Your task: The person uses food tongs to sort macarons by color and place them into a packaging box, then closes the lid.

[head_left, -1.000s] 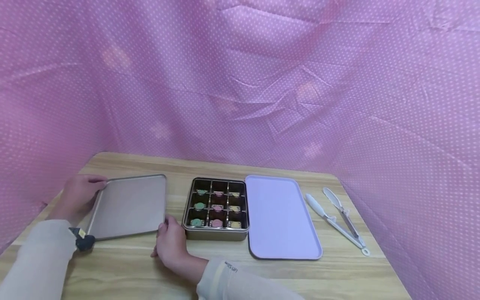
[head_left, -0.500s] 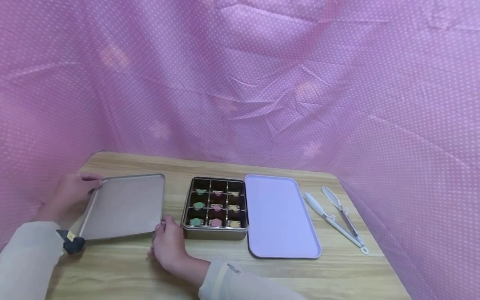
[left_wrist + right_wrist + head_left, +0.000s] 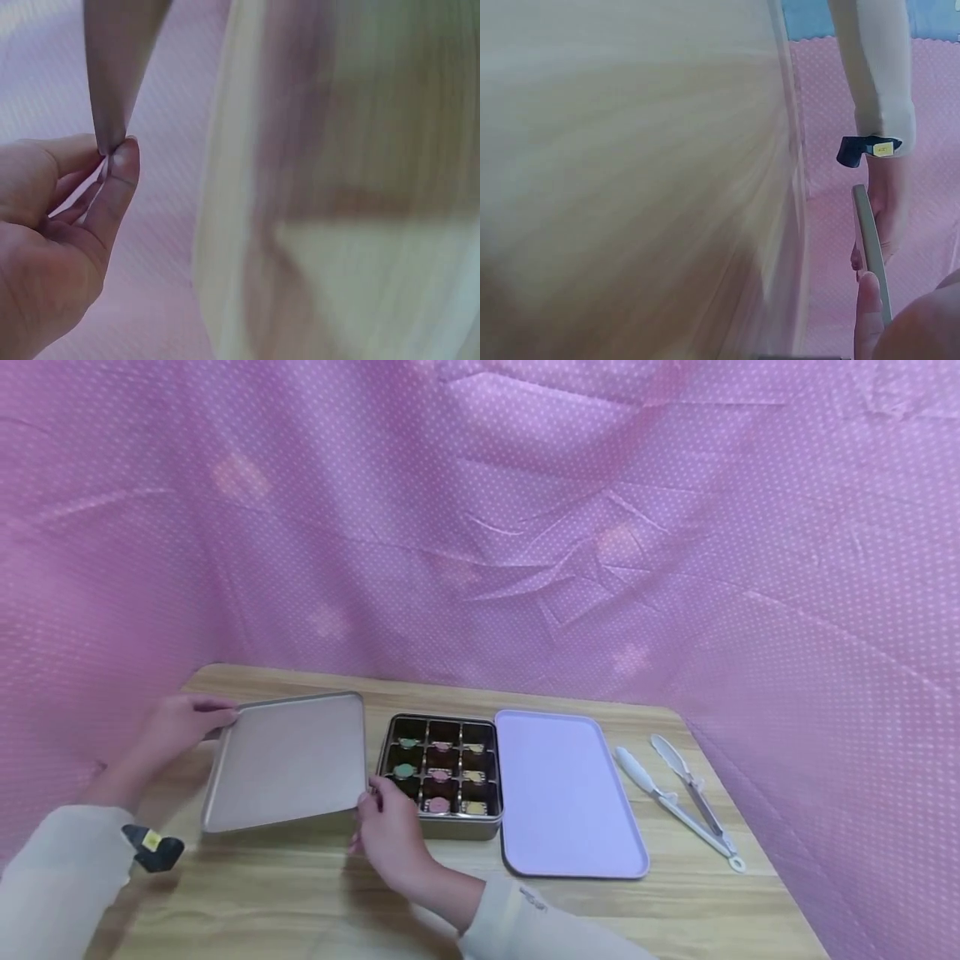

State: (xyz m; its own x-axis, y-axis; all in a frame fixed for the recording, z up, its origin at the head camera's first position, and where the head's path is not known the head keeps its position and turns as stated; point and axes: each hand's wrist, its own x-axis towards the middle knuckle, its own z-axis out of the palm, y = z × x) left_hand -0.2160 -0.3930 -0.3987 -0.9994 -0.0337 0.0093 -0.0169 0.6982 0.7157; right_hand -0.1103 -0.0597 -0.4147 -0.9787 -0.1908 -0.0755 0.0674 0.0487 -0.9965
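A flat, squarish beige metal lid (image 3: 292,764) is raised off the table, slightly tilted, between my two hands. My left hand (image 3: 176,727) pinches its far left edge. In the left wrist view the thumb and fingers of my left hand (image 3: 52,255) meet on the lid's corner (image 3: 124,67). My right hand (image 3: 397,835) grips the near right corner, and the right wrist view shows the lid (image 3: 871,240) edge-on. Just right of the lid stands a square tin (image 3: 461,829) with a divided insert, its compartments holding small round green, pink and yellow pieces. My right hand overlaps its near left corner.
A lilac rectangular tray (image 3: 570,793) lies right beside the tin. Farther right, white-tipped tongs (image 3: 678,806) lie spread on the wooden table (image 3: 300,902). Pink dotted cloth (image 3: 480,527) hangs around the table's back and sides.
Both hands first shift the lid slightly left, then raise it off the table and carry it right, closer to the tin. The tin, tray and tongs stay put.
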